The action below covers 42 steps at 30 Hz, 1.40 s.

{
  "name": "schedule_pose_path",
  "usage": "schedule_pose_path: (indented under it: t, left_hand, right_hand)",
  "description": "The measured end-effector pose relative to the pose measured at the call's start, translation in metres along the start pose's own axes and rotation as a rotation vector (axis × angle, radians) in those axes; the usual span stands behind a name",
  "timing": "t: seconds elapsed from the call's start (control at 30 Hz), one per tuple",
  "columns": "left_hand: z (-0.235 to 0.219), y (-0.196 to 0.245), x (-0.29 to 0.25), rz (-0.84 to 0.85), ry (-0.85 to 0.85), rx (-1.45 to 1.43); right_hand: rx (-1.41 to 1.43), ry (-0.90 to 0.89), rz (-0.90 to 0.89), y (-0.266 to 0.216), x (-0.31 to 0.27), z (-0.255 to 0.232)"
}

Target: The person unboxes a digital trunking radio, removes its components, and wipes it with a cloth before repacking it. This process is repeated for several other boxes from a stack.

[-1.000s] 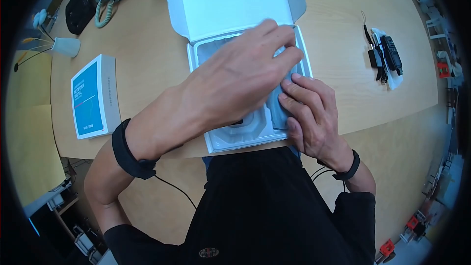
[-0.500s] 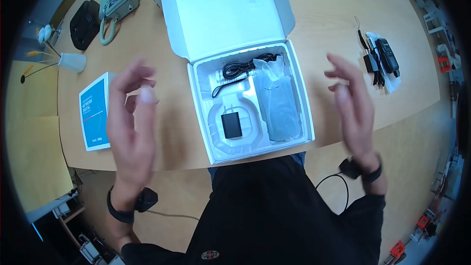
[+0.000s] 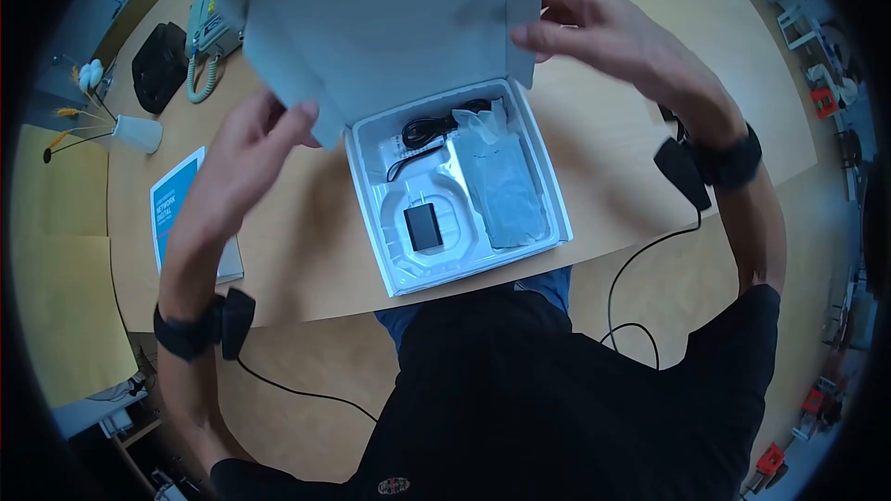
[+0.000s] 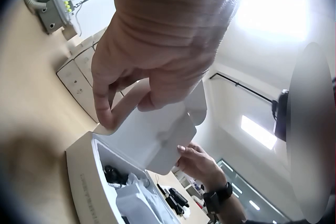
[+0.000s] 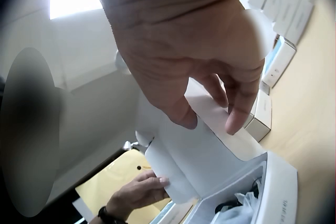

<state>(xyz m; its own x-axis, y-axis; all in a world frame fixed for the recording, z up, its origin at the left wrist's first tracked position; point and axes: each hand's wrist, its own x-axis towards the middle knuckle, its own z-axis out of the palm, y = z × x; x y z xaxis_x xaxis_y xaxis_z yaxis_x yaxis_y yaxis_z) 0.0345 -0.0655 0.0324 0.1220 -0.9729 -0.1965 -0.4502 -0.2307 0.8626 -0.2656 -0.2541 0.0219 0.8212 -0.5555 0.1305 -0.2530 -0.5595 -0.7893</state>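
Note:
A white box stands at the table's near edge with its hinged lid raised and tilted. Its moulded tray holds a black plug adapter, a coiled black cable and something in a cloudy plastic bag. My left hand pinches the lid's left side flap, thumb on the inner face. On the opposite flap, my right hand has its thumb inside and its other fingers behind, partly hidden. Both hands also show at the lid in the left wrist view.
Left of the box lies a blue-and-white carton, near a white vase, a black case and a telephone. Small black devices lie at right, mostly behind my right arm in the head view. White cartons stand beyond the lid.
My hands have gone from pressing the bagged thing into the tray, to apart on both sides, to the lid's flaps. The lid has swung up from its laid-back position.

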Motion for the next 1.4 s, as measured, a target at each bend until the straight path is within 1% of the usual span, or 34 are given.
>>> schedule_pose_path:
  t: [0.07, 0.1, 0.13, 0.17, 0.2, 0.27, 0.3, 0.33, 0.4, 0.43, 0.5, 0.53, 0.6, 0.63, 0.67, 0.73, 0.77, 0.8, 0.87, 0.9, 0.93, 1.0, 1.03, 1.07, 1.13, 1.17, 1.2, 1.27, 1.3, 1.37, 1.4]
  left_hand:
    - [0.009, -0.002, -0.021, 0.066, 0.045, 0.264]
    - [0.012, -0.007, -0.03, 0.083, 0.014, 0.371]
    - [0.015, -0.012, -0.038, 0.101, -0.014, 0.479]
    - [0.018, -0.008, -0.045, -0.057, -0.071, 0.381]
    - [0.022, -0.007, -0.044, -0.059, -0.069, 0.381]
    - [0.029, -0.002, -0.038, 0.059, 0.05, 0.264]
    - [0.026, 0.009, -0.034, -0.005, -0.027, 0.253]
    - [0.027, 0.025, -0.031, -0.121, -0.031, 0.287]
    - [0.026, 0.024, -0.022, -0.16, -0.021, 0.151]
    - [0.03, 0.027, -0.023, -0.163, -0.012, 0.153]
    - [0.039, 0.038, -0.026, -0.152, 0.001, 0.091]
    - [0.037, 0.036, -0.027, -0.158, 0.011, 0.091]
    - [0.035, 0.028, -0.027, -0.111, -0.133, 0.322]
    - [0.037, 0.021, -0.032, -0.107, -0.108, 0.356]
    - [0.034, 0.011, -0.037, 0.019, -0.123, 0.456]
    - [0.031, -0.02, -0.042, 0.522, -0.08, 0.309]
    - [0.03, -0.028, -0.041, 0.449, -0.19, 0.139]
    - [0.034, -0.024, -0.042, 0.437, -0.217, 0.21]
    - [0.043, -0.022, -0.042, 0.335, -0.211, 0.297]
    - [0.041, -0.021, -0.043, 0.375, -0.258, 0.379]
    - [0.034, -0.023, -0.044, 0.377, -0.269, 0.369]
    - [0.027, -0.027, -0.046, 0.14, -0.363, 0.135]
    - [0.017, -0.032, -0.049, 0.15, -0.446, 0.093]
    - [0.019, -0.032, -0.054, 0.158, -0.454, 0.094]
    - [0.034, -0.023, -0.07, -0.038, -0.422, -0.314]
    - [0.052, -0.017, -0.078, 0.003, -0.341, -0.148]
    - [0.065, -0.022, -0.085, 0.014, -0.357, -0.151]
    - [0.091, -0.045, -0.093, 0.247, -0.165, 0.464]
    - [0.095, -0.053, -0.095, 0.273, -0.179, 0.459]
    - [0.098, -0.068, -0.098, 0.289, -0.123, 0.336]
    - [0.104, -0.069, -0.101, 0.304, -0.131, 0.333]
  right_hand:
    - [-0.059, -0.057, 0.021, -0.017, -0.024, 0.002]
    - [-0.24, -0.028, -0.119, -0.02, -0.037, 0.006]
    - [-0.276, -0.011, -0.265, -0.018, -0.045, 0.01]
    - [-0.263, -0.004, -0.245, -0.021, -0.053, 0.012]
    - [-0.249, 0.001, -0.227, -0.024, -0.058, 0.014]
    - [-0.193, -0.039, -0.088, -0.027, -0.058, 0.013]
    - [-0.157, -0.046, -0.015, -0.035, -0.055, 0.011]
    - [-0.09, -0.036, 0.044, -0.034, -0.054, 0.011]
    - [-0.069, -0.055, 0.097, -0.038, -0.055, 0.009]
    - [-0.067, -0.058, 0.088, -0.037, -0.057, 0.009]
    - [-0.175, -0.005, 0.032, -0.035, -0.064, 0.013]
    - [-0.129, 0.057, 0.017, -0.039, -0.069, 0.019]
    - [-0.29, 0.02, -0.057, -0.039, -0.077, 0.022]
    - [-0.337, -0.06, -0.003, -0.043, -0.08, 0.021]
    - [-0.465, 0.048, -0.207, -0.025, -0.092, 0.026]
    - [-0.168, 0.078, -0.214, -0.007, -0.089, 0.041]
    - [-0.295, 0.047, -0.146, -0.013, -0.091, 0.043]
    - [-0.341, 0.056, -0.103, -0.02, -0.094, 0.05]
    - [-0.384, 0.108, -0.148, -0.013, -0.098, 0.06]
    - [-0.387, 0.066, -0.13, -0.005, -0.102, 0.061]
    - [-0.39, 0.062, -0.117, -0.008, -0.102, 0.059]
    - [-0.27, -0.059, -0.09, -0.007, -0.112, 0.053]
    - [-0.115, -0.137, -0.046, -0.006, -0.121, 0.047]
    - [-0.121, -0.13, -0.038, -0.01, -0.127, 0.05]
    - [0.584, -0.025, 0.193, -0.024, -0.144, 0.066]
    - [0.567, 0.017, 0.203, -0.031, -0.15, 0.079]
    - [0.558, 0.032, 0.213, -0.034, -0.153, 0.094]
    - [-0.047, 0.184, 0.085, -0.031, -0.162, 0.123]
    - [-0.065, 0.202, 0.1, -0.024, -0.167, 0.132]
    - [0.112, 0.3, 0.024, -0.009, -0.177, 0.147]
    - [0.1, 0.311, 0.03, -0.008, -0.181, 0.151]
